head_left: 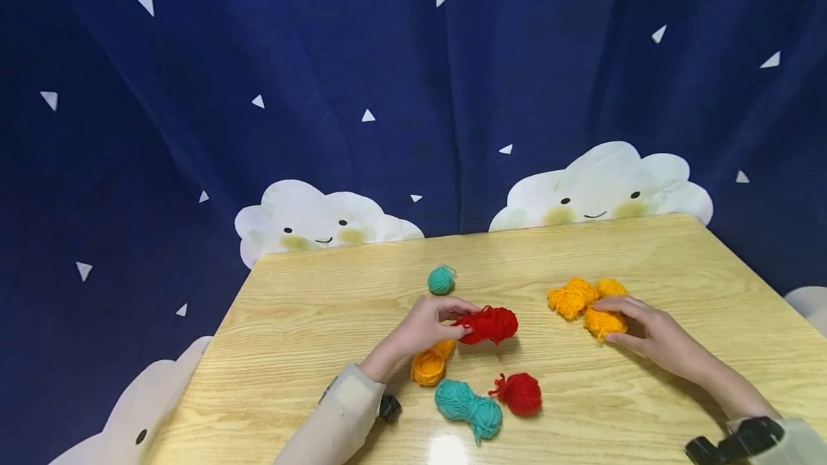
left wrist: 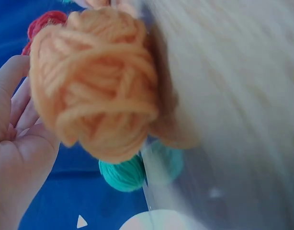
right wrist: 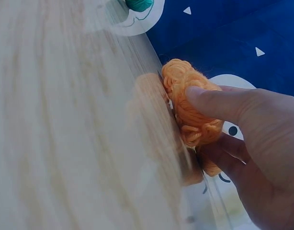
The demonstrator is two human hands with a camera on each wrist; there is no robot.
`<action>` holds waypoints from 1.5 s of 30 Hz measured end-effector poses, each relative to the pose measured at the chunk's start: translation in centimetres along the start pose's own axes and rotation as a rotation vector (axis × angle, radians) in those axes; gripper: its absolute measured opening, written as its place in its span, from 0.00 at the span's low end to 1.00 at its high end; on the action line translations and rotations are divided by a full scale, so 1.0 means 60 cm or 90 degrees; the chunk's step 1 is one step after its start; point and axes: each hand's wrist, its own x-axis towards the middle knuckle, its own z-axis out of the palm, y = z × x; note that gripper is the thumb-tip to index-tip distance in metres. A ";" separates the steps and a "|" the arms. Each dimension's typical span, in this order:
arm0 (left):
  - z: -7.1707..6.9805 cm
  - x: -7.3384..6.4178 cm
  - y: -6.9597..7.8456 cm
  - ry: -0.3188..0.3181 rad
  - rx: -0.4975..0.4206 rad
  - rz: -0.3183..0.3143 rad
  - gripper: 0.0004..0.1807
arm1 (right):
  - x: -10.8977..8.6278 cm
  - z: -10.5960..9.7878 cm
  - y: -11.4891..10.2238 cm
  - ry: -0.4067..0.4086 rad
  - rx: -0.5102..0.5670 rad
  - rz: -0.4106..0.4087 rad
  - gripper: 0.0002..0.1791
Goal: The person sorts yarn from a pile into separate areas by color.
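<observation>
My left hand (head_left: 426,323) pinches one end of a red yarn bundle (head_left: 489,324) over the middle of the table. Beneath that hand lies an orange yarn bundle (head_left: 429,366), which looms large in the left wrist view and partly covers the red yarn (left wrist: 45,27). On the right side, my right hand (head_left: 659,339) grips an orange yarn bundle (head_left: 604,324) between thumb and fingers. In the right wrist view its thumb presses on the orange yarn (right wrist: 187,103). Two more orange pieces, a loose bundle (head_left: 571,298) and a partly hidden one (head_left: 611,287), sit beside it.
Nearer the front lie a teal yarn bundle (head_left: 468,407), pinched at its middle, and a red yarn ball (head_left: 520,394). A small teal ball (head_left: 441,280) sits behind my left hand. The wooden table (head_left: 310,321) ends at a blue curtain with clouds (head_left: 323,217).
</observation>
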 end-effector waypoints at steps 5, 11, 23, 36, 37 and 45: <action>-0.010 -0.011 -0.005 0.023 -0.030 -0.015 0.19 | -0.001 0.000 0.000 -0.004 0.001 0.006 0.27; -0.023 -0.026 -0.014 0.058 -0.039 -0.027 0.20 | -0.002 0.002 0.001 -0.007 -0.003 0.016 0.27; -0.049 -0.047 -0.030 0.118 -0.084 -0.049 0.18 | -0.002 0.001 0.001 -0.004 -0.003 0.015 0.27; -0.079 -0.068 -0.050 0.182 -0.082 -0.050 0.18 | -0.002 0.000 0.004 0.004 0.001 0.005 0.27; -0.082 -0.070 -0.052 0.186 -0.081 -0.052 0.19 | -0.002 0.000 0.005 0.003 0.002 0.007 0.27; -0.104 -0.090 -0.067 0.243 -0.070 -0.076 0.18 | -0.001 0.001 0.004 -0.003 0.006 0.010 0.27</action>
